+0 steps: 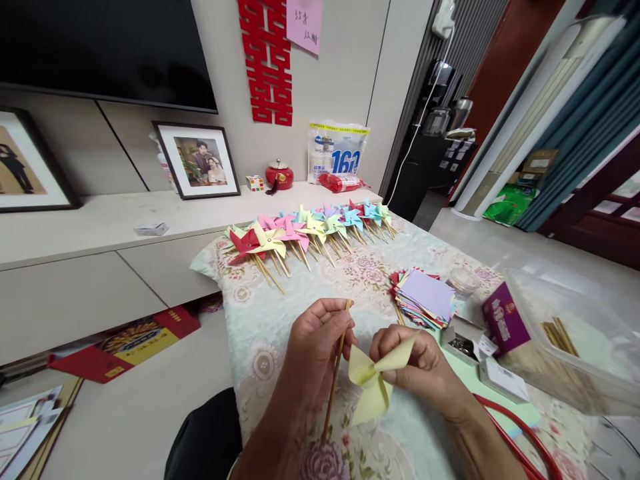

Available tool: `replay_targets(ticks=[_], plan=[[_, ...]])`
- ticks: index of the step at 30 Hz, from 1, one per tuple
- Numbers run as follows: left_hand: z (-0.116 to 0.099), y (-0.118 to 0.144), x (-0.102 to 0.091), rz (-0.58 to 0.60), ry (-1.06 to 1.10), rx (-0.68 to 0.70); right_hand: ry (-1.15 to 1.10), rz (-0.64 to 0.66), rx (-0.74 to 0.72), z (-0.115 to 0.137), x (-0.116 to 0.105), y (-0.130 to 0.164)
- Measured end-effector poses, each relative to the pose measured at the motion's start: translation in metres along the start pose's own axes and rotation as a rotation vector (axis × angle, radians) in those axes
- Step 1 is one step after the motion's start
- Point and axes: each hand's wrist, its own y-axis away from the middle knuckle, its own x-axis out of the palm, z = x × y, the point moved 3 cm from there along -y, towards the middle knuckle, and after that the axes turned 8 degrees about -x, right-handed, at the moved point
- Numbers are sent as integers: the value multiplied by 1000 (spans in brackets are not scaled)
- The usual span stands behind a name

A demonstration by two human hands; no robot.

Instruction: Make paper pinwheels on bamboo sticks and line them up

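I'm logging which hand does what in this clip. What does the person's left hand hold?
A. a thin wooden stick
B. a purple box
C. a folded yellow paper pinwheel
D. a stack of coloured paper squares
A: the left hand pinches a thin wooden stick, while the right hand holds the yellow paper pinwheel.

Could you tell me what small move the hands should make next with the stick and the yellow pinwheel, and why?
Probably bring the pinwheel in the right hand over to the tip of the stick in the left hand. The folded paper and the stick are apart, while the finished pinwheels across the table all sit on sticks.
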Motion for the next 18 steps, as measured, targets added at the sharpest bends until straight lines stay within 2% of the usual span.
replay_targets(ticks=[5, 11, 18], plan=[[8, -2, 4, 11, -24, -22, 57, -52, -144, 12, 3, -2], [14, -4, 6, 47, -29, -66, 364, -92, -422, 31, 7, -3], [19, -2, 9, 77, -84, -48, 575, -171, -538, 36, 7, -2]])
